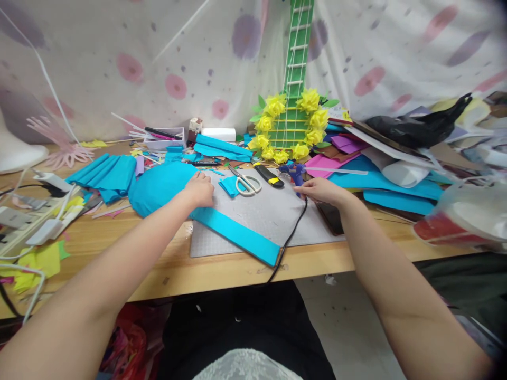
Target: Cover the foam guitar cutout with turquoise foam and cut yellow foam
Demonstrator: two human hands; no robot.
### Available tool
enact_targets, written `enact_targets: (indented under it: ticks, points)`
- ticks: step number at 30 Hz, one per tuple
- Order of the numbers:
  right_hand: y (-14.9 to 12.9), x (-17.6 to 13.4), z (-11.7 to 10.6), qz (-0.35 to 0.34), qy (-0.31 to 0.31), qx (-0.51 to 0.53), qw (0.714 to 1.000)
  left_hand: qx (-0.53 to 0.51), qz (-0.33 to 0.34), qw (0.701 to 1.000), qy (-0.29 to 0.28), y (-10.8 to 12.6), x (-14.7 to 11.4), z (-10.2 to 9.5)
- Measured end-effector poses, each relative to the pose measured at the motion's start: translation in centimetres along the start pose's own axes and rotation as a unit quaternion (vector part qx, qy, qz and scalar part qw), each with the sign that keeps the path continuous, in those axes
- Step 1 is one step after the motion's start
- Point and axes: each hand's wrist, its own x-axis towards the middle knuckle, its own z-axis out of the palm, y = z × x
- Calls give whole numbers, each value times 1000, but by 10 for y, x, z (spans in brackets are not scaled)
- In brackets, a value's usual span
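Observation:
A blue paper-covered piece (pixel 160 184) lies on the left of the table. It has a rounded, puffed body and a long flat strip (pixel 241 235) slanting toward the front edge. My left hand (pixel 200 190) is closed at the spot where body and strip meet; its fingertips are partly hidden. In my right hand (pixel 315 190) is the handle of a blue hot glue gun (pixel 293 170), with a pale glue stick out of its back and a black cord hanging down. White-handled scissors (pixel 248 185), a folded blue paper scrap (pixel 229 186) and a black-and-yellow utility knife (pixel 268 175) lie between the hands.
A grey cutting mat (pixel 222 248) lies beneath the tools. Behind stands a green guitar-like model (pixel 297 68) with yellow paper flowers. Pleated blue paper (pixel 106 177) and a power strip (pixel 24 227) are at left. At right are a phone (pixel 331 217), stacked paper and a bagged tub (pixel 463 216).

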Motion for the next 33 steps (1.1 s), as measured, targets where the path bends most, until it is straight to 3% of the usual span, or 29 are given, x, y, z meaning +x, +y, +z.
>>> enact_targets:
  ticks: [5, 11, 17, 21, 26, 30, 33]
  points:
    - [16, 10, -4, 18, 174, -93, 980, 21, -8, 1000, -18, -1, 0, 6]
    - [19, 38, 30, -40, 203, -57, 977, -71, 10, 996, 60, -14, -6, 2]
    - [17, 51, 43, 13, 247, 21, 969, -147, 126, 978, -80, -27, -33, -8]
    - [14, 53, 39, 15, 275, 165, 947, -107, 146, 980, -84, -22, -47, -6]
    - [-8, 41, 16, -66, 232, 388, 890, -134, 156, 977, -45, -15, -46, -4]
    - [-37, 23, -3, -111, 153, 448, 874, -170, 141, 974, 39, 4, -32, -4]
    - [-56, 16, -6, -118, 96, 462, 874, -212, 87, 970, 75, 24, -14, -4]
